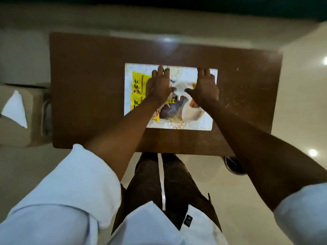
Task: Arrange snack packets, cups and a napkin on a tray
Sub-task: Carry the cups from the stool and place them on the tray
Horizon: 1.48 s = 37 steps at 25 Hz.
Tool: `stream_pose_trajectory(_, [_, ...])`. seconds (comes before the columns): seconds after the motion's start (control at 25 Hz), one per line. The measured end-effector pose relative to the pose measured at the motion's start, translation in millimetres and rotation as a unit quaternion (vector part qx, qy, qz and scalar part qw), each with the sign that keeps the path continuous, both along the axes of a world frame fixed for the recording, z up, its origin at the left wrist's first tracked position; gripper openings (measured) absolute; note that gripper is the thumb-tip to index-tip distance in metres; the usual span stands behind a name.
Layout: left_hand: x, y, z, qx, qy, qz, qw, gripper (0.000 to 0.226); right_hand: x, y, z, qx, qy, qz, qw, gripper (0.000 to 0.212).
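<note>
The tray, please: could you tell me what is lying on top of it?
On the tray: a yellow packet, a dark packet, a white cup. Both hands cover the rest.

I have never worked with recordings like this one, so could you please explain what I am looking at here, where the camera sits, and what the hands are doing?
There is no machine here: a person wears a camera on the head, and it looks forward and down, so you see their own arms, white sleeves and legs from above. They stand at a brown table. On it lies a white tray with a flower pattern. On the tray are a yellow snack packet, a dark snack packet and a white cup in the middle; other items under the hands are too blurred to name. The left hand and the right hand are spread flat, palms down, on either side of the cup, fingers reaching towards the tray's far edge. Neither hand clearly grips anything. Off to the left, a white napkin lies on a beige seat.
</note>
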State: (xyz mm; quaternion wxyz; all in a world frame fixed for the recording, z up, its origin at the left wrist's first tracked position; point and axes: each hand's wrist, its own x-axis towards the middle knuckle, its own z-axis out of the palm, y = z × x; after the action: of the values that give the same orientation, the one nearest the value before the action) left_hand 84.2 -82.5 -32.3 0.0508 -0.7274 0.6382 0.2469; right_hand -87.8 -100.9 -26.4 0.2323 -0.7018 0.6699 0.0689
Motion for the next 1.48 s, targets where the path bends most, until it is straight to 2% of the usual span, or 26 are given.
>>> stream_pose_trajectory(0.16, [1.8,-13.9,94.6,-0.072,-0.015,-0.059,0.996,0.064,-5.7,-23.3,94.7,-0.031,0.033,0.009,0.999,0.084])
stream_pose_trajectory(0.36, [48.6,-89.2,264.0,-0.211,-0.059,-0.054,0.974,0.07,24.8,-93.5,254.5,-0.131,-0.017,0.001,0.991,0.082])
stream_pose_trajectory(0.48, [82.4,-123.0,361.0,-0.28,-0.094,-0.049,0.954,0.075,38.9,-132.3,353.9,-0.217,-0.038,-0.003,0.975,0.08])
stream_pose_trajectory(0.72, [107.4,-168.7,533.3,-0.358,-0.139,-0.041,0.923,0.08,45.9,-183.8,535.2,-0.336,-0.06,-0.009,0.94,0.08])
stream_pose_trajectory(0.92, [106.4,-183.0,651.7,-0.476,-0.143,-0.051,0.867,0.077,54.3,-200.9,645.5,-0.432,-0.066,0.016,0.899,0.082])
stream_pose_trajectory(1.04, [114.5,-182.5,687.7,-0.493,-0.159,-0.044,0.854,0.079,60.0,-204.5,682.3,-0.473,-0.054,0.044,0.879,0.086])
stream_pose_trajectory(1.16, [127.5,-178.4,695.2,-0.474,-0.155,-0.023,0.866,0.084,64.2,-206.5,695.8,-0.49,-0.044,0.064,0.868,0.09])
stream_pose_trajectory(1.32, [154.6,-163.2,687.5,-0.465,-0.14,0.015,0.874,0.088,86.2,-210.7,695.7,-0.489,-0.061,0.097,0.865,0.092])
stream_pose_trajectory(1.48, [201.0,-118.9,663.0,-0.439,-0.161,0.06,0.882,0.09,136.6,-203.7,686.8,-0.46,-0.096,0.153,0.869,0.096])
